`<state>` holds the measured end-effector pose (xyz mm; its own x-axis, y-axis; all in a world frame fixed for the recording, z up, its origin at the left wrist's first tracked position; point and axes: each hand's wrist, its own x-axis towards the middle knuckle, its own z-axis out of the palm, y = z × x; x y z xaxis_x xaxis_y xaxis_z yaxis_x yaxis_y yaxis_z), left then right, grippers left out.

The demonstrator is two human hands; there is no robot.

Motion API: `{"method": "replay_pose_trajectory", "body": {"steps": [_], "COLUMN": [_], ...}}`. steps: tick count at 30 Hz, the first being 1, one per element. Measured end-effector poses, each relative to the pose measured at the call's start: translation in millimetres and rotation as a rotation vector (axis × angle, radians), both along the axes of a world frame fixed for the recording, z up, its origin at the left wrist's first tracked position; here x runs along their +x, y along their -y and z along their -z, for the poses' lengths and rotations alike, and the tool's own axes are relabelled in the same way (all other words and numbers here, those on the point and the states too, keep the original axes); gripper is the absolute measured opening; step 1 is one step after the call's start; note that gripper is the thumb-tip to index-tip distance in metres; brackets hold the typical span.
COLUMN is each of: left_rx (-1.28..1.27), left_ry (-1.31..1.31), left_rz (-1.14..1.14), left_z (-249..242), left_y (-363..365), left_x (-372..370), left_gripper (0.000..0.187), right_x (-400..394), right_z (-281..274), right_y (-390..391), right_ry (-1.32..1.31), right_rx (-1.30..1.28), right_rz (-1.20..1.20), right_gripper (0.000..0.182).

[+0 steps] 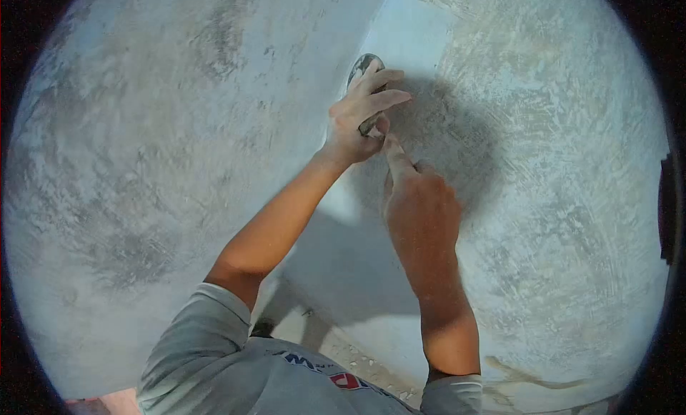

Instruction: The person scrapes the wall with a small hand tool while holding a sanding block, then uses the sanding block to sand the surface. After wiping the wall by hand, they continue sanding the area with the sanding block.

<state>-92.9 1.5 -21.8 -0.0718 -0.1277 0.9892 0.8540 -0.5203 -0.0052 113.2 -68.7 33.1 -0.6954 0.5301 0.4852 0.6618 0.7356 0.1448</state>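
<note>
My left hand (350, 118) lies against a dark, round-ended tool (364, 62) at the pale wall, its fingers partly spread across it. The tool's rounded tip shows above the fingers and its lower end shows by the thumb; the middle is covered. Just below, my right hand (423, 200) is closed with its back to me, the index finger reaching up to the left thumb. Whatever the curled fingers hold is hidden. Both hands are at a smooth, light strip (411, 32) of the wall.
Mottled, grey-streaked wall surface (128, 150) spreads to the left, with a rougher, scratched stretch (557, 186) to the right. A dark shadow (457, 143) falls beside the hands. Down by my shirt, a debris-strewn floor strip (364, 351) shows. A dark object (668, 208) stands at the right edge.
</note>
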Motion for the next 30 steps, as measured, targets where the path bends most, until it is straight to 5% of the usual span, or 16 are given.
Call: {"method": "replay_pose_trajectory", "body": {"steps": [2, 3, 4, 11, 18, 22, 24, 28, 30], "left_rx": [-0.060, -0.116, -0.169, 0.034, 0.065, 0.035, 0.064, 0.035, -0.052], "left_ry": [0.009, 0.060, 0.113, 0.057, -0.025, -0.003, -0.033, -0.070, -0.027], "left_rz": [0.005, 0.063, 0.119, 0.181, 0.195, -0.001, 0.003, 0.036, 0.054], "left_z": [3, 4, 5, -5, -9, -7, -7, -5, 1], "left_y": [6, 9, 12, 12, 4, -10, -16, -7, 5], "left_x": [8, 20, 31, 81, 52, 10, -1, -7, 7], "left_gripper": [0.037, 0.039, 0.061, 0.053, 0.054, 0.057, 0.040, 0.063, 0.040], "right_x": [7, 17, 29, 72, 46, 16, 4, -2, 11], "right_z": [5, 2, -1, -7, -11, -11, -14, 4, 4], "right_y": [-9, -3, 5, 16, 16, -3, -10, 1, -2], "right_ry": [0.011, -0.005, -0.025, -0.076, -0.043, 0.007, 0.005, -0.013, -0.039], "right_rx": [-0.043, -0.053, -0.056, -0.028, -0.054, -0.114, -0.089, 0.028, -0.021], "right_rz": [0.005, -0.003, -0.014, -0.001, 0.001, -0.001, -0.031, -0.018, -0.065], "right_gripper": [0.045, 0.044, 0.044, 0.044, 0.043, 0.045, 0.049, 0.048, 0.048]}}
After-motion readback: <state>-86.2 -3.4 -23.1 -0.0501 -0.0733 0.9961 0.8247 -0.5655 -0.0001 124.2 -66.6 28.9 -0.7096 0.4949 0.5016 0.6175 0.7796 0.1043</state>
